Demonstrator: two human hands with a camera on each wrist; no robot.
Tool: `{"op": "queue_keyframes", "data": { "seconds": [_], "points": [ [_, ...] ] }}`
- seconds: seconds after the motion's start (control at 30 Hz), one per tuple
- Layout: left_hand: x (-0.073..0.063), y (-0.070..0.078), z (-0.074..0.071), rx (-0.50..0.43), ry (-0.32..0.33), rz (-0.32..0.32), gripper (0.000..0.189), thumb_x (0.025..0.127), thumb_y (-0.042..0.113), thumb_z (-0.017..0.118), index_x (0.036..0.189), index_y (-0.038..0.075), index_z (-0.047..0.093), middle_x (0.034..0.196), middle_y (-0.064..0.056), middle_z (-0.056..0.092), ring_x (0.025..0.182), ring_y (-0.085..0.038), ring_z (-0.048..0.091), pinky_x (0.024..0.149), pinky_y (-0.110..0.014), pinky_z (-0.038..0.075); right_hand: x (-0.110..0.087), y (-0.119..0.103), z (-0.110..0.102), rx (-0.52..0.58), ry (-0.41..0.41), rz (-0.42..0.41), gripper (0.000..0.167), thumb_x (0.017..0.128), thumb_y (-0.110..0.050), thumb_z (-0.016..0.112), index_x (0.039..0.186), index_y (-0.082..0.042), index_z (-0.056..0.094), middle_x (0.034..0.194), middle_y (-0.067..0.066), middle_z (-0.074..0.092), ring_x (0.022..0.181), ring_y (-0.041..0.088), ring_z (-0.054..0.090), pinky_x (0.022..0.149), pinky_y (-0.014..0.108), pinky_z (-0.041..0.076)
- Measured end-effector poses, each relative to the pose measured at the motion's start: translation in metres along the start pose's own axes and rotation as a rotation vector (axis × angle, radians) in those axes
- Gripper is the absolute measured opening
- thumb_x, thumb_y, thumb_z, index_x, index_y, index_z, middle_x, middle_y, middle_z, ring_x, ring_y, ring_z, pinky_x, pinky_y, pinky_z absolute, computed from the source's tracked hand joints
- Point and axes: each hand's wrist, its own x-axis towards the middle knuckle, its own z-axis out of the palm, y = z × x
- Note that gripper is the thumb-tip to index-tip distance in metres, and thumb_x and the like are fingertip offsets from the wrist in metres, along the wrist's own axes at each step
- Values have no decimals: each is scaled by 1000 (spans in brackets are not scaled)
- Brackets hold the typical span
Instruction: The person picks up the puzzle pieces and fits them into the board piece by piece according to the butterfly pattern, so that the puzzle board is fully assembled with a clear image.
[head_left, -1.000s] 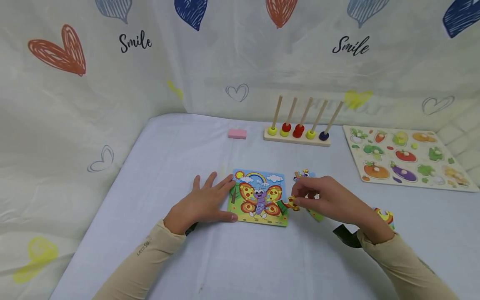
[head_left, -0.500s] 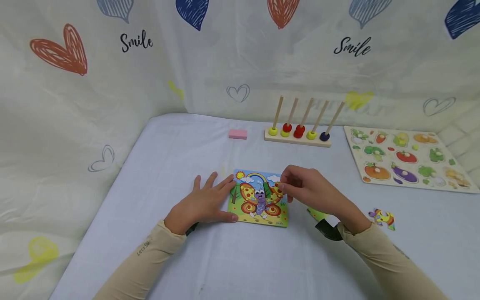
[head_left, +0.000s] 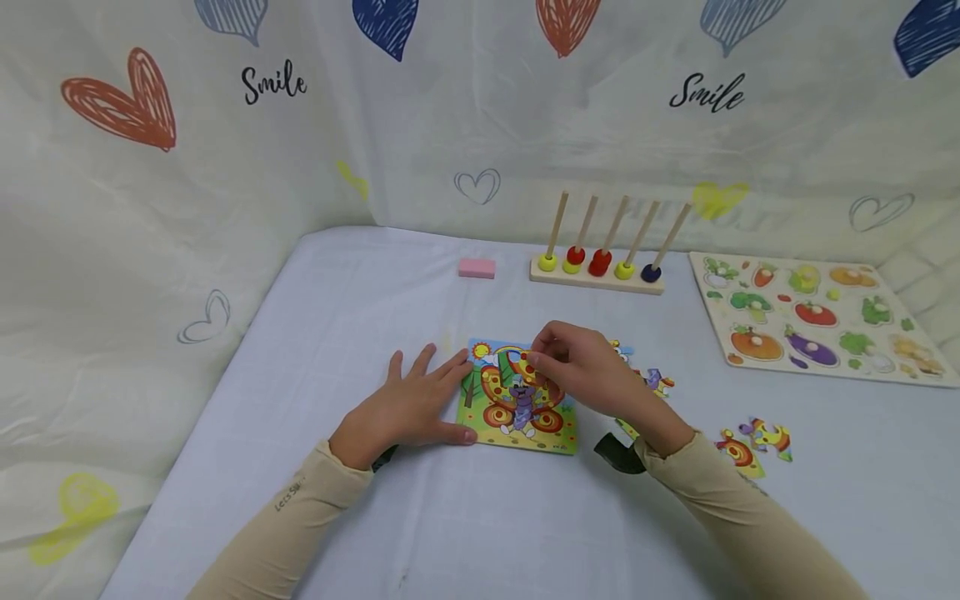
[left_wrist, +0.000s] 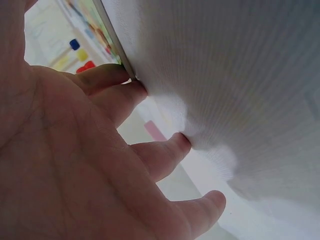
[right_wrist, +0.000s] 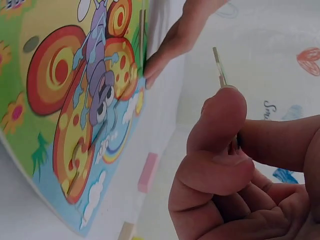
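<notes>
A square butterfly puzzle board [head_left: 487, 427] lies on the white table. My left hand [head_left: 411, 410] rests at its left edge with fingers spread; the left wrist view shows fingertips on the cloth, the index finger right at the board's edge [left_wrist: 114, 42]. Above the board's upper part, my right hand [head_left: 585, 367] pinches a jigsaw puzzle piece [head_left: 504, 367] with green and yellow-red printing between thumb and index finger. In the right wrist view this thin piece [right_wrist: 219, 67] appears edge-on, raised off the board; the fingers hide part of it.
Several loose puzzle pieces lie to the right, including one orange-swirl piece [head_left: 739, 455] and a colourful one [head_left: 769, 437]. Behind stand a pink block [head_left: 477, 268] and a peg stacker [head_left: 596, 282] with beads. A vegetable peg board [head_left: 780, 296] lies at back right.
My right hand has carried the puzzle piece leftward and slightly away, from beside the board's right edge to over its upper middle. My left hand has stayed in place.
</notes>
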Motion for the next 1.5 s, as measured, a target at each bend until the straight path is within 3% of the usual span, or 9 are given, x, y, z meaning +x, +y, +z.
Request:
{"op": "queue_keyframes", "data": {
  "seconds": [0.4, 0.7, 0.97, 1.23, 1.5],
  "points": [
    [-2, 0, -2, -7, 3, 9, 103, 93, 64, 76, 171, 16, 29, 179, 2, 16, 162, -46, 8, 120, -77, 5, 17, -6, 21, -60, -44, 81, 10, 106, -8, 65, 106, 1, 69, 80, 8, 73, 66, 28, 70, 63, 33, 56],
    [-3, -1, -1, -10, 18, 24, 102, 93, 63, 76, 170, 14, 30, 179, 1, 19, 161, -46, 10, 119, -78, 5, 26, -8, 35, -73, -20, 178, 10, 103, -9, 68, 101, 0, 72, 77, 6, 71, 62, 23, 68, 56, 29, 55],
    [-1, -2, 0, -1, 17, 20, 103, 93, 64, 75, 171, 15, 29, 179, 2, 18, 162, -46, 9, 119, -78, 4, 29, -6, 43, -75, -13, 171, 12, 102, -8, 68, 101, 2, 74, 74, 4, 71, 56, 17, 64, 53, 28, 53],
    [-1, 0, 1, -4, 19, 15, 103, 93, 65, 76, 171, 15, 30, 179, 2, 18, 161, -46, 10, 119, -78, 5, 30, -6, 50, -83, -8, 204, 11, 102, -8, 67, 97, 1, 71, 65, 5, 69, 51, 21, 65, 50, 28, 54],
    [-2, 0, 0, -3, 16, 14, 103, 93, 65, 75, 171, 16, 29, 179, 3, 17, 162, -46, 10, 119, -78, 5, 35, -4, 56, -202, -20, 218, 11, 102, -12, 70, 103, 0, 67, 65, 3, 65, 52, 17, 61, 50, 27, 51]
  ]
}}
